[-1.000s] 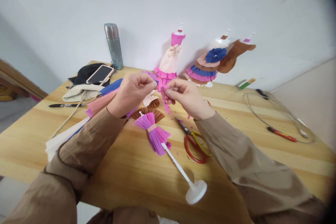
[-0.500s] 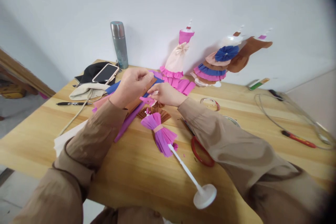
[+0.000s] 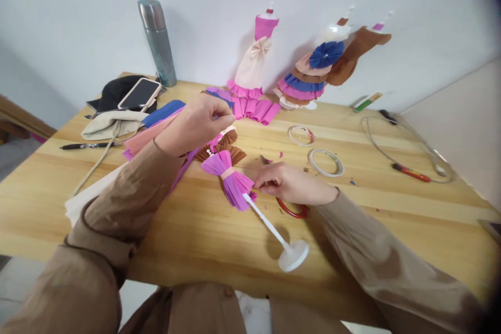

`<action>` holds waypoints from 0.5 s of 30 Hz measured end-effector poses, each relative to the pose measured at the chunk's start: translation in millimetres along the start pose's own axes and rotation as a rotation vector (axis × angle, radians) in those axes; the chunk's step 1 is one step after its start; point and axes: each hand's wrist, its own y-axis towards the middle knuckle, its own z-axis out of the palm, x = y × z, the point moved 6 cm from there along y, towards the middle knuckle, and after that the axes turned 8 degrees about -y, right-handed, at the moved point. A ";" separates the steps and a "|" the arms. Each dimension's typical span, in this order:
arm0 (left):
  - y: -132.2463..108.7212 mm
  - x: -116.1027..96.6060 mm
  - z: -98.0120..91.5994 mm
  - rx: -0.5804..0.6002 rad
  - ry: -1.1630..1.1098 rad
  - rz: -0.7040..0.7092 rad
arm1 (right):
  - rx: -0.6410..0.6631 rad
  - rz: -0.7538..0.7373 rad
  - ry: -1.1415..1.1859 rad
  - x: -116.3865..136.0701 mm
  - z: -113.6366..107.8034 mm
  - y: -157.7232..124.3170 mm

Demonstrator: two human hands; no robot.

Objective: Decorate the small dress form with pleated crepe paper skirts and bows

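Far left on your worktop [image 3: 176, 250]: black pen [image 3: 90, 145], white paper [image 3: 92, 193], then beige cloth pouch [image 3: 109, 124]. Behind the pouch, a phone [image 3: 140, 94] rests on black fabric [image 3: 111, 96], and a steel flask [image 3: 158, 44] is by the wall. Blue, peach and purple sheets [image 3: 164, 113] run partly under your left forearm.

Your left hand [image 3: 198, 122] is raised over the sheets, fingers curled in, thumb near the index finger. Can't tell how tightly they're closed, or if they pinch anything.

Mid worktop: brown pleated fan [image 3: 235, 153] with white beads; just in front of it, your purple gathered bundle [image 3: 234, 185], peach band round its waist. White stand [image 3: 293, 257] lies tilted, stem end at the bundle's lower edge. Behind, pink-and-cream dress form [image 3: 250, 68] and pink pleated strip [image 3: 256, 109].

Your right hand [image 3: 282, 182] is low, fingertips bent close together at the bundle's right edge; contact and grip can't be told. It covers most of the scissors, red handle [image 3: 293, 215] showing below.

Further right: two tape rolls [image 3: 326, 174], tiered dress form [image 3: 303, 83], brown-dressed form [image 3: 354, 57], small green item [image 3: 368, 103], corded red-handled tool [image 3: 410, 172].
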 end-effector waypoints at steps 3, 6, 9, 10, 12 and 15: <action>-2.9 -9.8 3.4 0.031 -0.005 0.002 | -0.027 -0.031 0.017 3.3 12.4 -5.1; -6.2 -18.9 5.4 0.062 0.001 0.001 | -0.054 -0.018 -0.010 -0.3 18.0 -4.5; -8.8 -21.6 9.5 0.083 -0.021 -0.025 | -0.094 -0.004 0.022 -5.6 15.6 -5.4; -9.4 -20.7 12.7 0.090 -0.051 -0.037 | -0.115 0.022 0.080 -8.0 12.6 -6.5; -10.6 -16.7 24.3 0.127 -0.156 -0.068 | -0.185 0.124 0.271 -14.1 3.2 -10.0; -15.0 -9.0 55.0 0.281 -0.329 -0.137 | -0.365 0.303 0.558 -19.9 -13.4 -15.6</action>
